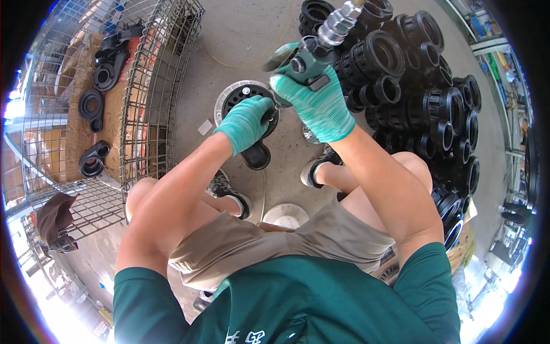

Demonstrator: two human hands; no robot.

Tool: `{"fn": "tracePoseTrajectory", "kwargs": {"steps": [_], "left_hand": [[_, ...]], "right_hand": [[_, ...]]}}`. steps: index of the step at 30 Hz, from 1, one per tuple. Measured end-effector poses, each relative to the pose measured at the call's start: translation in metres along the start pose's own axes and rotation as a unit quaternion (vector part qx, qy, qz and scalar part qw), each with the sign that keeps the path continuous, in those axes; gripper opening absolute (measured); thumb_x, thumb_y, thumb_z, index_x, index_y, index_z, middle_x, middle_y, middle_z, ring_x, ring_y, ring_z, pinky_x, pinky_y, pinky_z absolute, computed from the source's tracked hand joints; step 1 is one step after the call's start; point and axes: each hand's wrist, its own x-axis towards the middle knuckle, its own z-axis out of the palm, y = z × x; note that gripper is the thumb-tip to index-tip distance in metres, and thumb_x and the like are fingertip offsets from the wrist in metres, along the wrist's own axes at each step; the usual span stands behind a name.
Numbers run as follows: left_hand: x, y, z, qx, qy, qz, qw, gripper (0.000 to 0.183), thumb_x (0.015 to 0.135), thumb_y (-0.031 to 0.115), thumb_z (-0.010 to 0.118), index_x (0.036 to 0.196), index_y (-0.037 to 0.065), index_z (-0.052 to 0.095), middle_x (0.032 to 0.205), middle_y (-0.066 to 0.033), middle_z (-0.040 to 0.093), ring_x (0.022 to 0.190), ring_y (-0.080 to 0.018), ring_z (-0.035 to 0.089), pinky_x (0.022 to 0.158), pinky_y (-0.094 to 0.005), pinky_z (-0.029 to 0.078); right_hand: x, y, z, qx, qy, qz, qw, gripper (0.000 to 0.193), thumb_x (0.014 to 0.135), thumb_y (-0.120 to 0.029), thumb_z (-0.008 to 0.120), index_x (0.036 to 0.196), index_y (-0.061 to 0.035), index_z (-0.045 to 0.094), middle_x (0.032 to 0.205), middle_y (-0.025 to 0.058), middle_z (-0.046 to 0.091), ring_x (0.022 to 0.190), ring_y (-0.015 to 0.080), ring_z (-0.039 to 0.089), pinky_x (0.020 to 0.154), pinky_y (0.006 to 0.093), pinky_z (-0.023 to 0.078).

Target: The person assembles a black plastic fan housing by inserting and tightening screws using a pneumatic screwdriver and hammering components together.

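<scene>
My right hand (318,109), in a teal knit glove, is closed around a dark air-powered tool (312,62) with a silver hose coupling (339,24) at its far end. The tool's near end comes down close to my left hand (247,121), gloved the same way. That hand's fingers are curled onto a black plastic fitting (256,156), whose narrower rounded end points toward me. Below it is a round stand with a pale rim (220,103); a dark surface with holes shows inside the rim. The gloves hide where the tool meets the fitting.
Black ribbed fittings (401,103) are piled high on the right. A wire cage (152,86) on the left holds cardboard and several black parts (106,74). A white round lid-like disc (285,216) lies between my feet, and a small pale piece (204,126) lies beside the stand.
</scene>
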Motion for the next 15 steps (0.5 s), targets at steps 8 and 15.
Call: {"fn": "tracePoseTrajectory", "kwargs": {"steps": [8,15], "left_hand": [[0.008,0.032,-0.016,-0.661,0.055,-0.34,0.667,0.02,0.095,0.01,0.061,0.115,0.013,0.064,0.101,-0.0065,0.066,0.091,-0.0216,0.065,0.078,-0.0358,0.054],[0.005,0.023,-0.015,-0.696,0.0,-0.293,0.656,0.027,0.096,0.01,0.062,0.123,0.015,0.059,0.109,-0.0023,0.063,0.093,-0.0132,0.062,0.08,-0.0268,0.054]], "right_hand": [[-0.002,0.006,0.008,-0.124,-0.087,-0.051,0.987,0.039,0.082,-0.008,0.079,0.118,-0.0048,0.065,0.1,0.0041,0.072,0.089,0.0116,0.065,0.087,0.0302,0.055],[0.0,0.009,0.01,-0.079,-0.13,-0.03,0.988,0.039,0.082,-0.009,0.08,0.117,-0.0054,0.065,0.099,0.0037,0.072,0.087,0.0113,0.065,0.085,0.0301,0.055]]}}
